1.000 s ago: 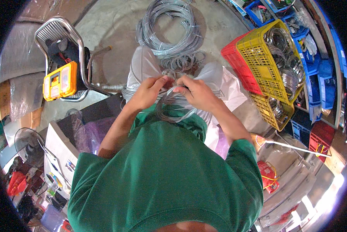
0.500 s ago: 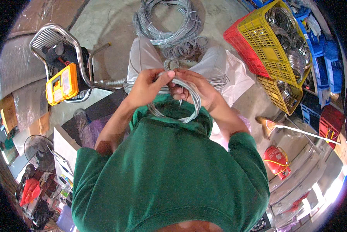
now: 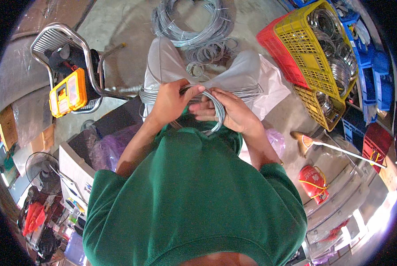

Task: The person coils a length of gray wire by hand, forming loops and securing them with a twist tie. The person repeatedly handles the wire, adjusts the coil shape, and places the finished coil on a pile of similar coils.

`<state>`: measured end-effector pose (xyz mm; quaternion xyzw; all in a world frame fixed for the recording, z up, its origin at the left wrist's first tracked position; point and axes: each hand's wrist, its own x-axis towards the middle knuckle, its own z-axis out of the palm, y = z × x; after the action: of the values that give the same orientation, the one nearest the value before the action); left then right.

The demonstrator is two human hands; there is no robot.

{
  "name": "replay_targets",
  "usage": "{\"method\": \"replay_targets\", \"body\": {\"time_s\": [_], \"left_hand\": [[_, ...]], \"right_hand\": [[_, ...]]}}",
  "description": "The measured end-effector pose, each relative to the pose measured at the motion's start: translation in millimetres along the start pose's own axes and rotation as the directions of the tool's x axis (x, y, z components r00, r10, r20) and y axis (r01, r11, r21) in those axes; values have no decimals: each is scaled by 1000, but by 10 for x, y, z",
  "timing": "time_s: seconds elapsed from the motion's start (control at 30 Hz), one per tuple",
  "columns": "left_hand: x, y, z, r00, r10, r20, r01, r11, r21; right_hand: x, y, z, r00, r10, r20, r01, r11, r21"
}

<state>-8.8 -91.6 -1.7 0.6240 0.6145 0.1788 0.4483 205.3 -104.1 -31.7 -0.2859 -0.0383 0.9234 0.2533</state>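
Observation:
In front of my belly, a small coil of grey wire [image 3: 219,116] is held between both hands. My left hand [image 3: 172,101] is closed on the coil's top, thumb pressed along the strands. My right hand [image 3: 236,111] pinches the strands beside it with thumb and forefinger, its other fingers reaching through the loop. The coil's left side is partly hidden behind my left hand and green shirt. Across my lap lies a wider coil of grey wire [image 3: 247,94], its middle covered by my hands.
Beyond my knees lie a large grey wire coil [image 3: 185,41] and several small wire rings [image 3: 207,54]. Yellow crates [image 3: 296,44] with wire coils stand at the right, near a red gas cylinder [image 3: 313,182]. A metal chair [image 3: 90,48] at the left bears a yellow case [image 3: 68,93].
The right hand's lower fingers have straightened and spread inside the loop. The held coil's lower part has risen slightly, and both hands have shifted a little to the right.

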Motion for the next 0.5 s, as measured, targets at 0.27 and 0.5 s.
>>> {"method": "replay_targets", "body": {"time_s": [0.27,0.5], "left_hand": [[11,-226,85,942,56,330,44,957,-287],[117,-440,74,862,241,446,82,802,-592]], "right_hand": [[-38,44,-483,975,103,196,-56,972,-230],[58,168,-392,948,-61,313,149,953,-263]]}}
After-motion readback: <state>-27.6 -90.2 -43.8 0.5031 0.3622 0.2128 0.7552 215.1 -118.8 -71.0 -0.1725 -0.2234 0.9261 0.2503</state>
